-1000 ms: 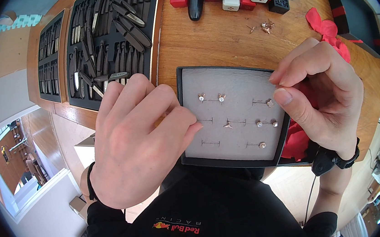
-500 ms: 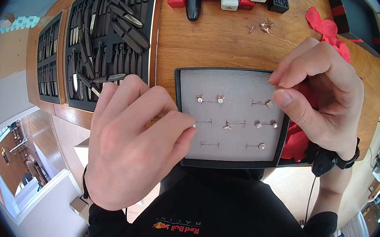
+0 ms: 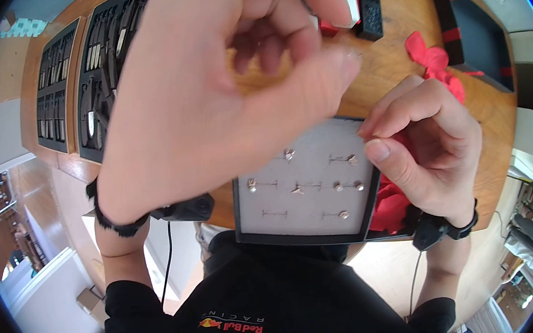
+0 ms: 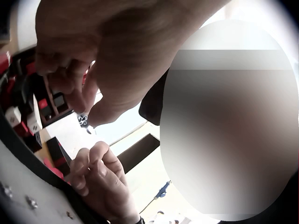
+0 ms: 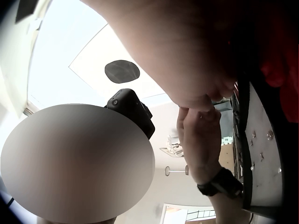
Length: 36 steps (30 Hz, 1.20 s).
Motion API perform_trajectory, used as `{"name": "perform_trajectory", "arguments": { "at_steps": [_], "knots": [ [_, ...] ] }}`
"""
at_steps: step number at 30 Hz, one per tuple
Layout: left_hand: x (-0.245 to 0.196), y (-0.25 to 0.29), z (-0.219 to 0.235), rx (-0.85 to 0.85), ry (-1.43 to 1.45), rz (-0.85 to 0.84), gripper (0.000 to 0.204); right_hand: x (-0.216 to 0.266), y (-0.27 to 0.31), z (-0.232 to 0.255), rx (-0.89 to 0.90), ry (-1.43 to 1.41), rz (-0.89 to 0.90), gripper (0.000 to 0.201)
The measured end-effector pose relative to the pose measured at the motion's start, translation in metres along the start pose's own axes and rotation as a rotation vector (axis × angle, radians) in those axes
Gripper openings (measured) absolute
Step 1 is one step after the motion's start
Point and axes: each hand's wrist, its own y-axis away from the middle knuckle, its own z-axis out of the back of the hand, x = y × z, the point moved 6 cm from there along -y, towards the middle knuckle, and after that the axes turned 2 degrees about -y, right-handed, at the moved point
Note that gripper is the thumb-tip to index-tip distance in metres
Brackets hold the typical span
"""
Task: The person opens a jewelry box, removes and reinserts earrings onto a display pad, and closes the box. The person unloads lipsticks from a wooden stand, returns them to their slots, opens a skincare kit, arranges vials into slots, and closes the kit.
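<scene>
Head view: the left hand is lifted across the upper left of a shallow black box, its fingers bent and the thumb apart from the forefinger, with nothing visible between them. Right hand hovers by the box's right edge, fingers curled and fingertips close to the thumb; I cannot tell whether they pinch anything. Small stud earrings sit at slits in the box's gray pad, a pearl one at the left. Red petals lie just right of the pad; a black tray with red bands stands farther off on the wooden table. Left wrist view: the left hand looms at the top, the right hand below it, and the box's corner with studs shows at lower left. Right wrist view: the right hand fills the top, shadowed, and the box stands at the right.
</scene>
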Motion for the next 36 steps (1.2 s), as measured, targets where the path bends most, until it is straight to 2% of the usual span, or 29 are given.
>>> {"name": "perform_trajectory", "arguments": {
  "at_steps": [2, 3, 5, 7, 8, 10, 12, 13, 15, 16, 19, 26, 31, 36],
  "knots": [
    [0.021, -0.009, -0.007, -0.254, 0.386, 0.027, 0.017, -0.001, 0.000, 0.004, -0.017, -0.022, 0.020, 0.018],
    [0.028, -0.007, -0.010, -0.269, 0.400, 0.011, 0.017, 0.000, -0.001, 0.008, -0.039, -0.074, 0.037, 0.019],
    [0.039, -0.003, -0.015, -0.237, 0.645, 0.090, 0.015, 0.001, -0.001, 0.016, -0.065, -0.001, 0.031, 0.018],
    [0.034, -0.001, -0.010, -0.207, 0.615, 0.087, 0.014, 0.000, -0.004, 0.032, -0.212, 0.254, -0.024, 0.012],
    [0.037, -0.001, -0.012, -0.168, 0.710, 0.139, 0.014, -0.001, -0.006, 0.039, -0.226, 0.336, -0.045, 0.014],
    [0.042, -0.001, -0.016, -0.120, 0.847, 0.210, 0.016, 0.003, -0.019, 0.044, -0.193, 0.476, -0.056, 0.016],
    [0.046, 0.001, -0.018, -0.109, 0.924, 0.211, 0.018, 0.010, -0.034, 0.041, -0.093, 0.694, -0.041, 0.020],
    [0.047, 0.001, -0.020, -0.097, 0.988, 0.216, 0.020, 0.010, -0.039, 0.042, -0.092, 0.701, -0.044, 0.020],
    [0.050, 0.003, -0.021, -0.102, 1.015, 0.217, 0.021, 0.006, -0.049, 0.028, 0.121, 0.824, -0.018, 0.021],
    [0.051, 0.003, -0.022, -0.107, 1.034, 0.222, 0.022, 0.009, -0.054, 0.021, 0.160, 0.930, 0.073, 0.020],
    [0.052, 0.003, -0.017, -0.139, 1.011, 0.211, 0.021, 0.011, -0.063, 0.004, 0.232, 1.104, 0.058, 0.025],
    [0.051, 0.004, -0.018, -0.160, 0.964, 0.244, 0.017, 0.010, -0.079, -0.010, 0.315, 1.217, 0.098, 0.018],
    [0.051, 0.005, -0.021, -0.163, 0.983, 0.201, 0.013, 0.004, -0.080, -0.014, 0.356, 1.281, 0.115, 0.012],
    [0.049, 0.004, -0.019, -0.178, 0.912, 0.222, 0.016, 0.008, -0.073, -0.011, 0.358, 1.135, 0.074, 0.014]
  ]
}}
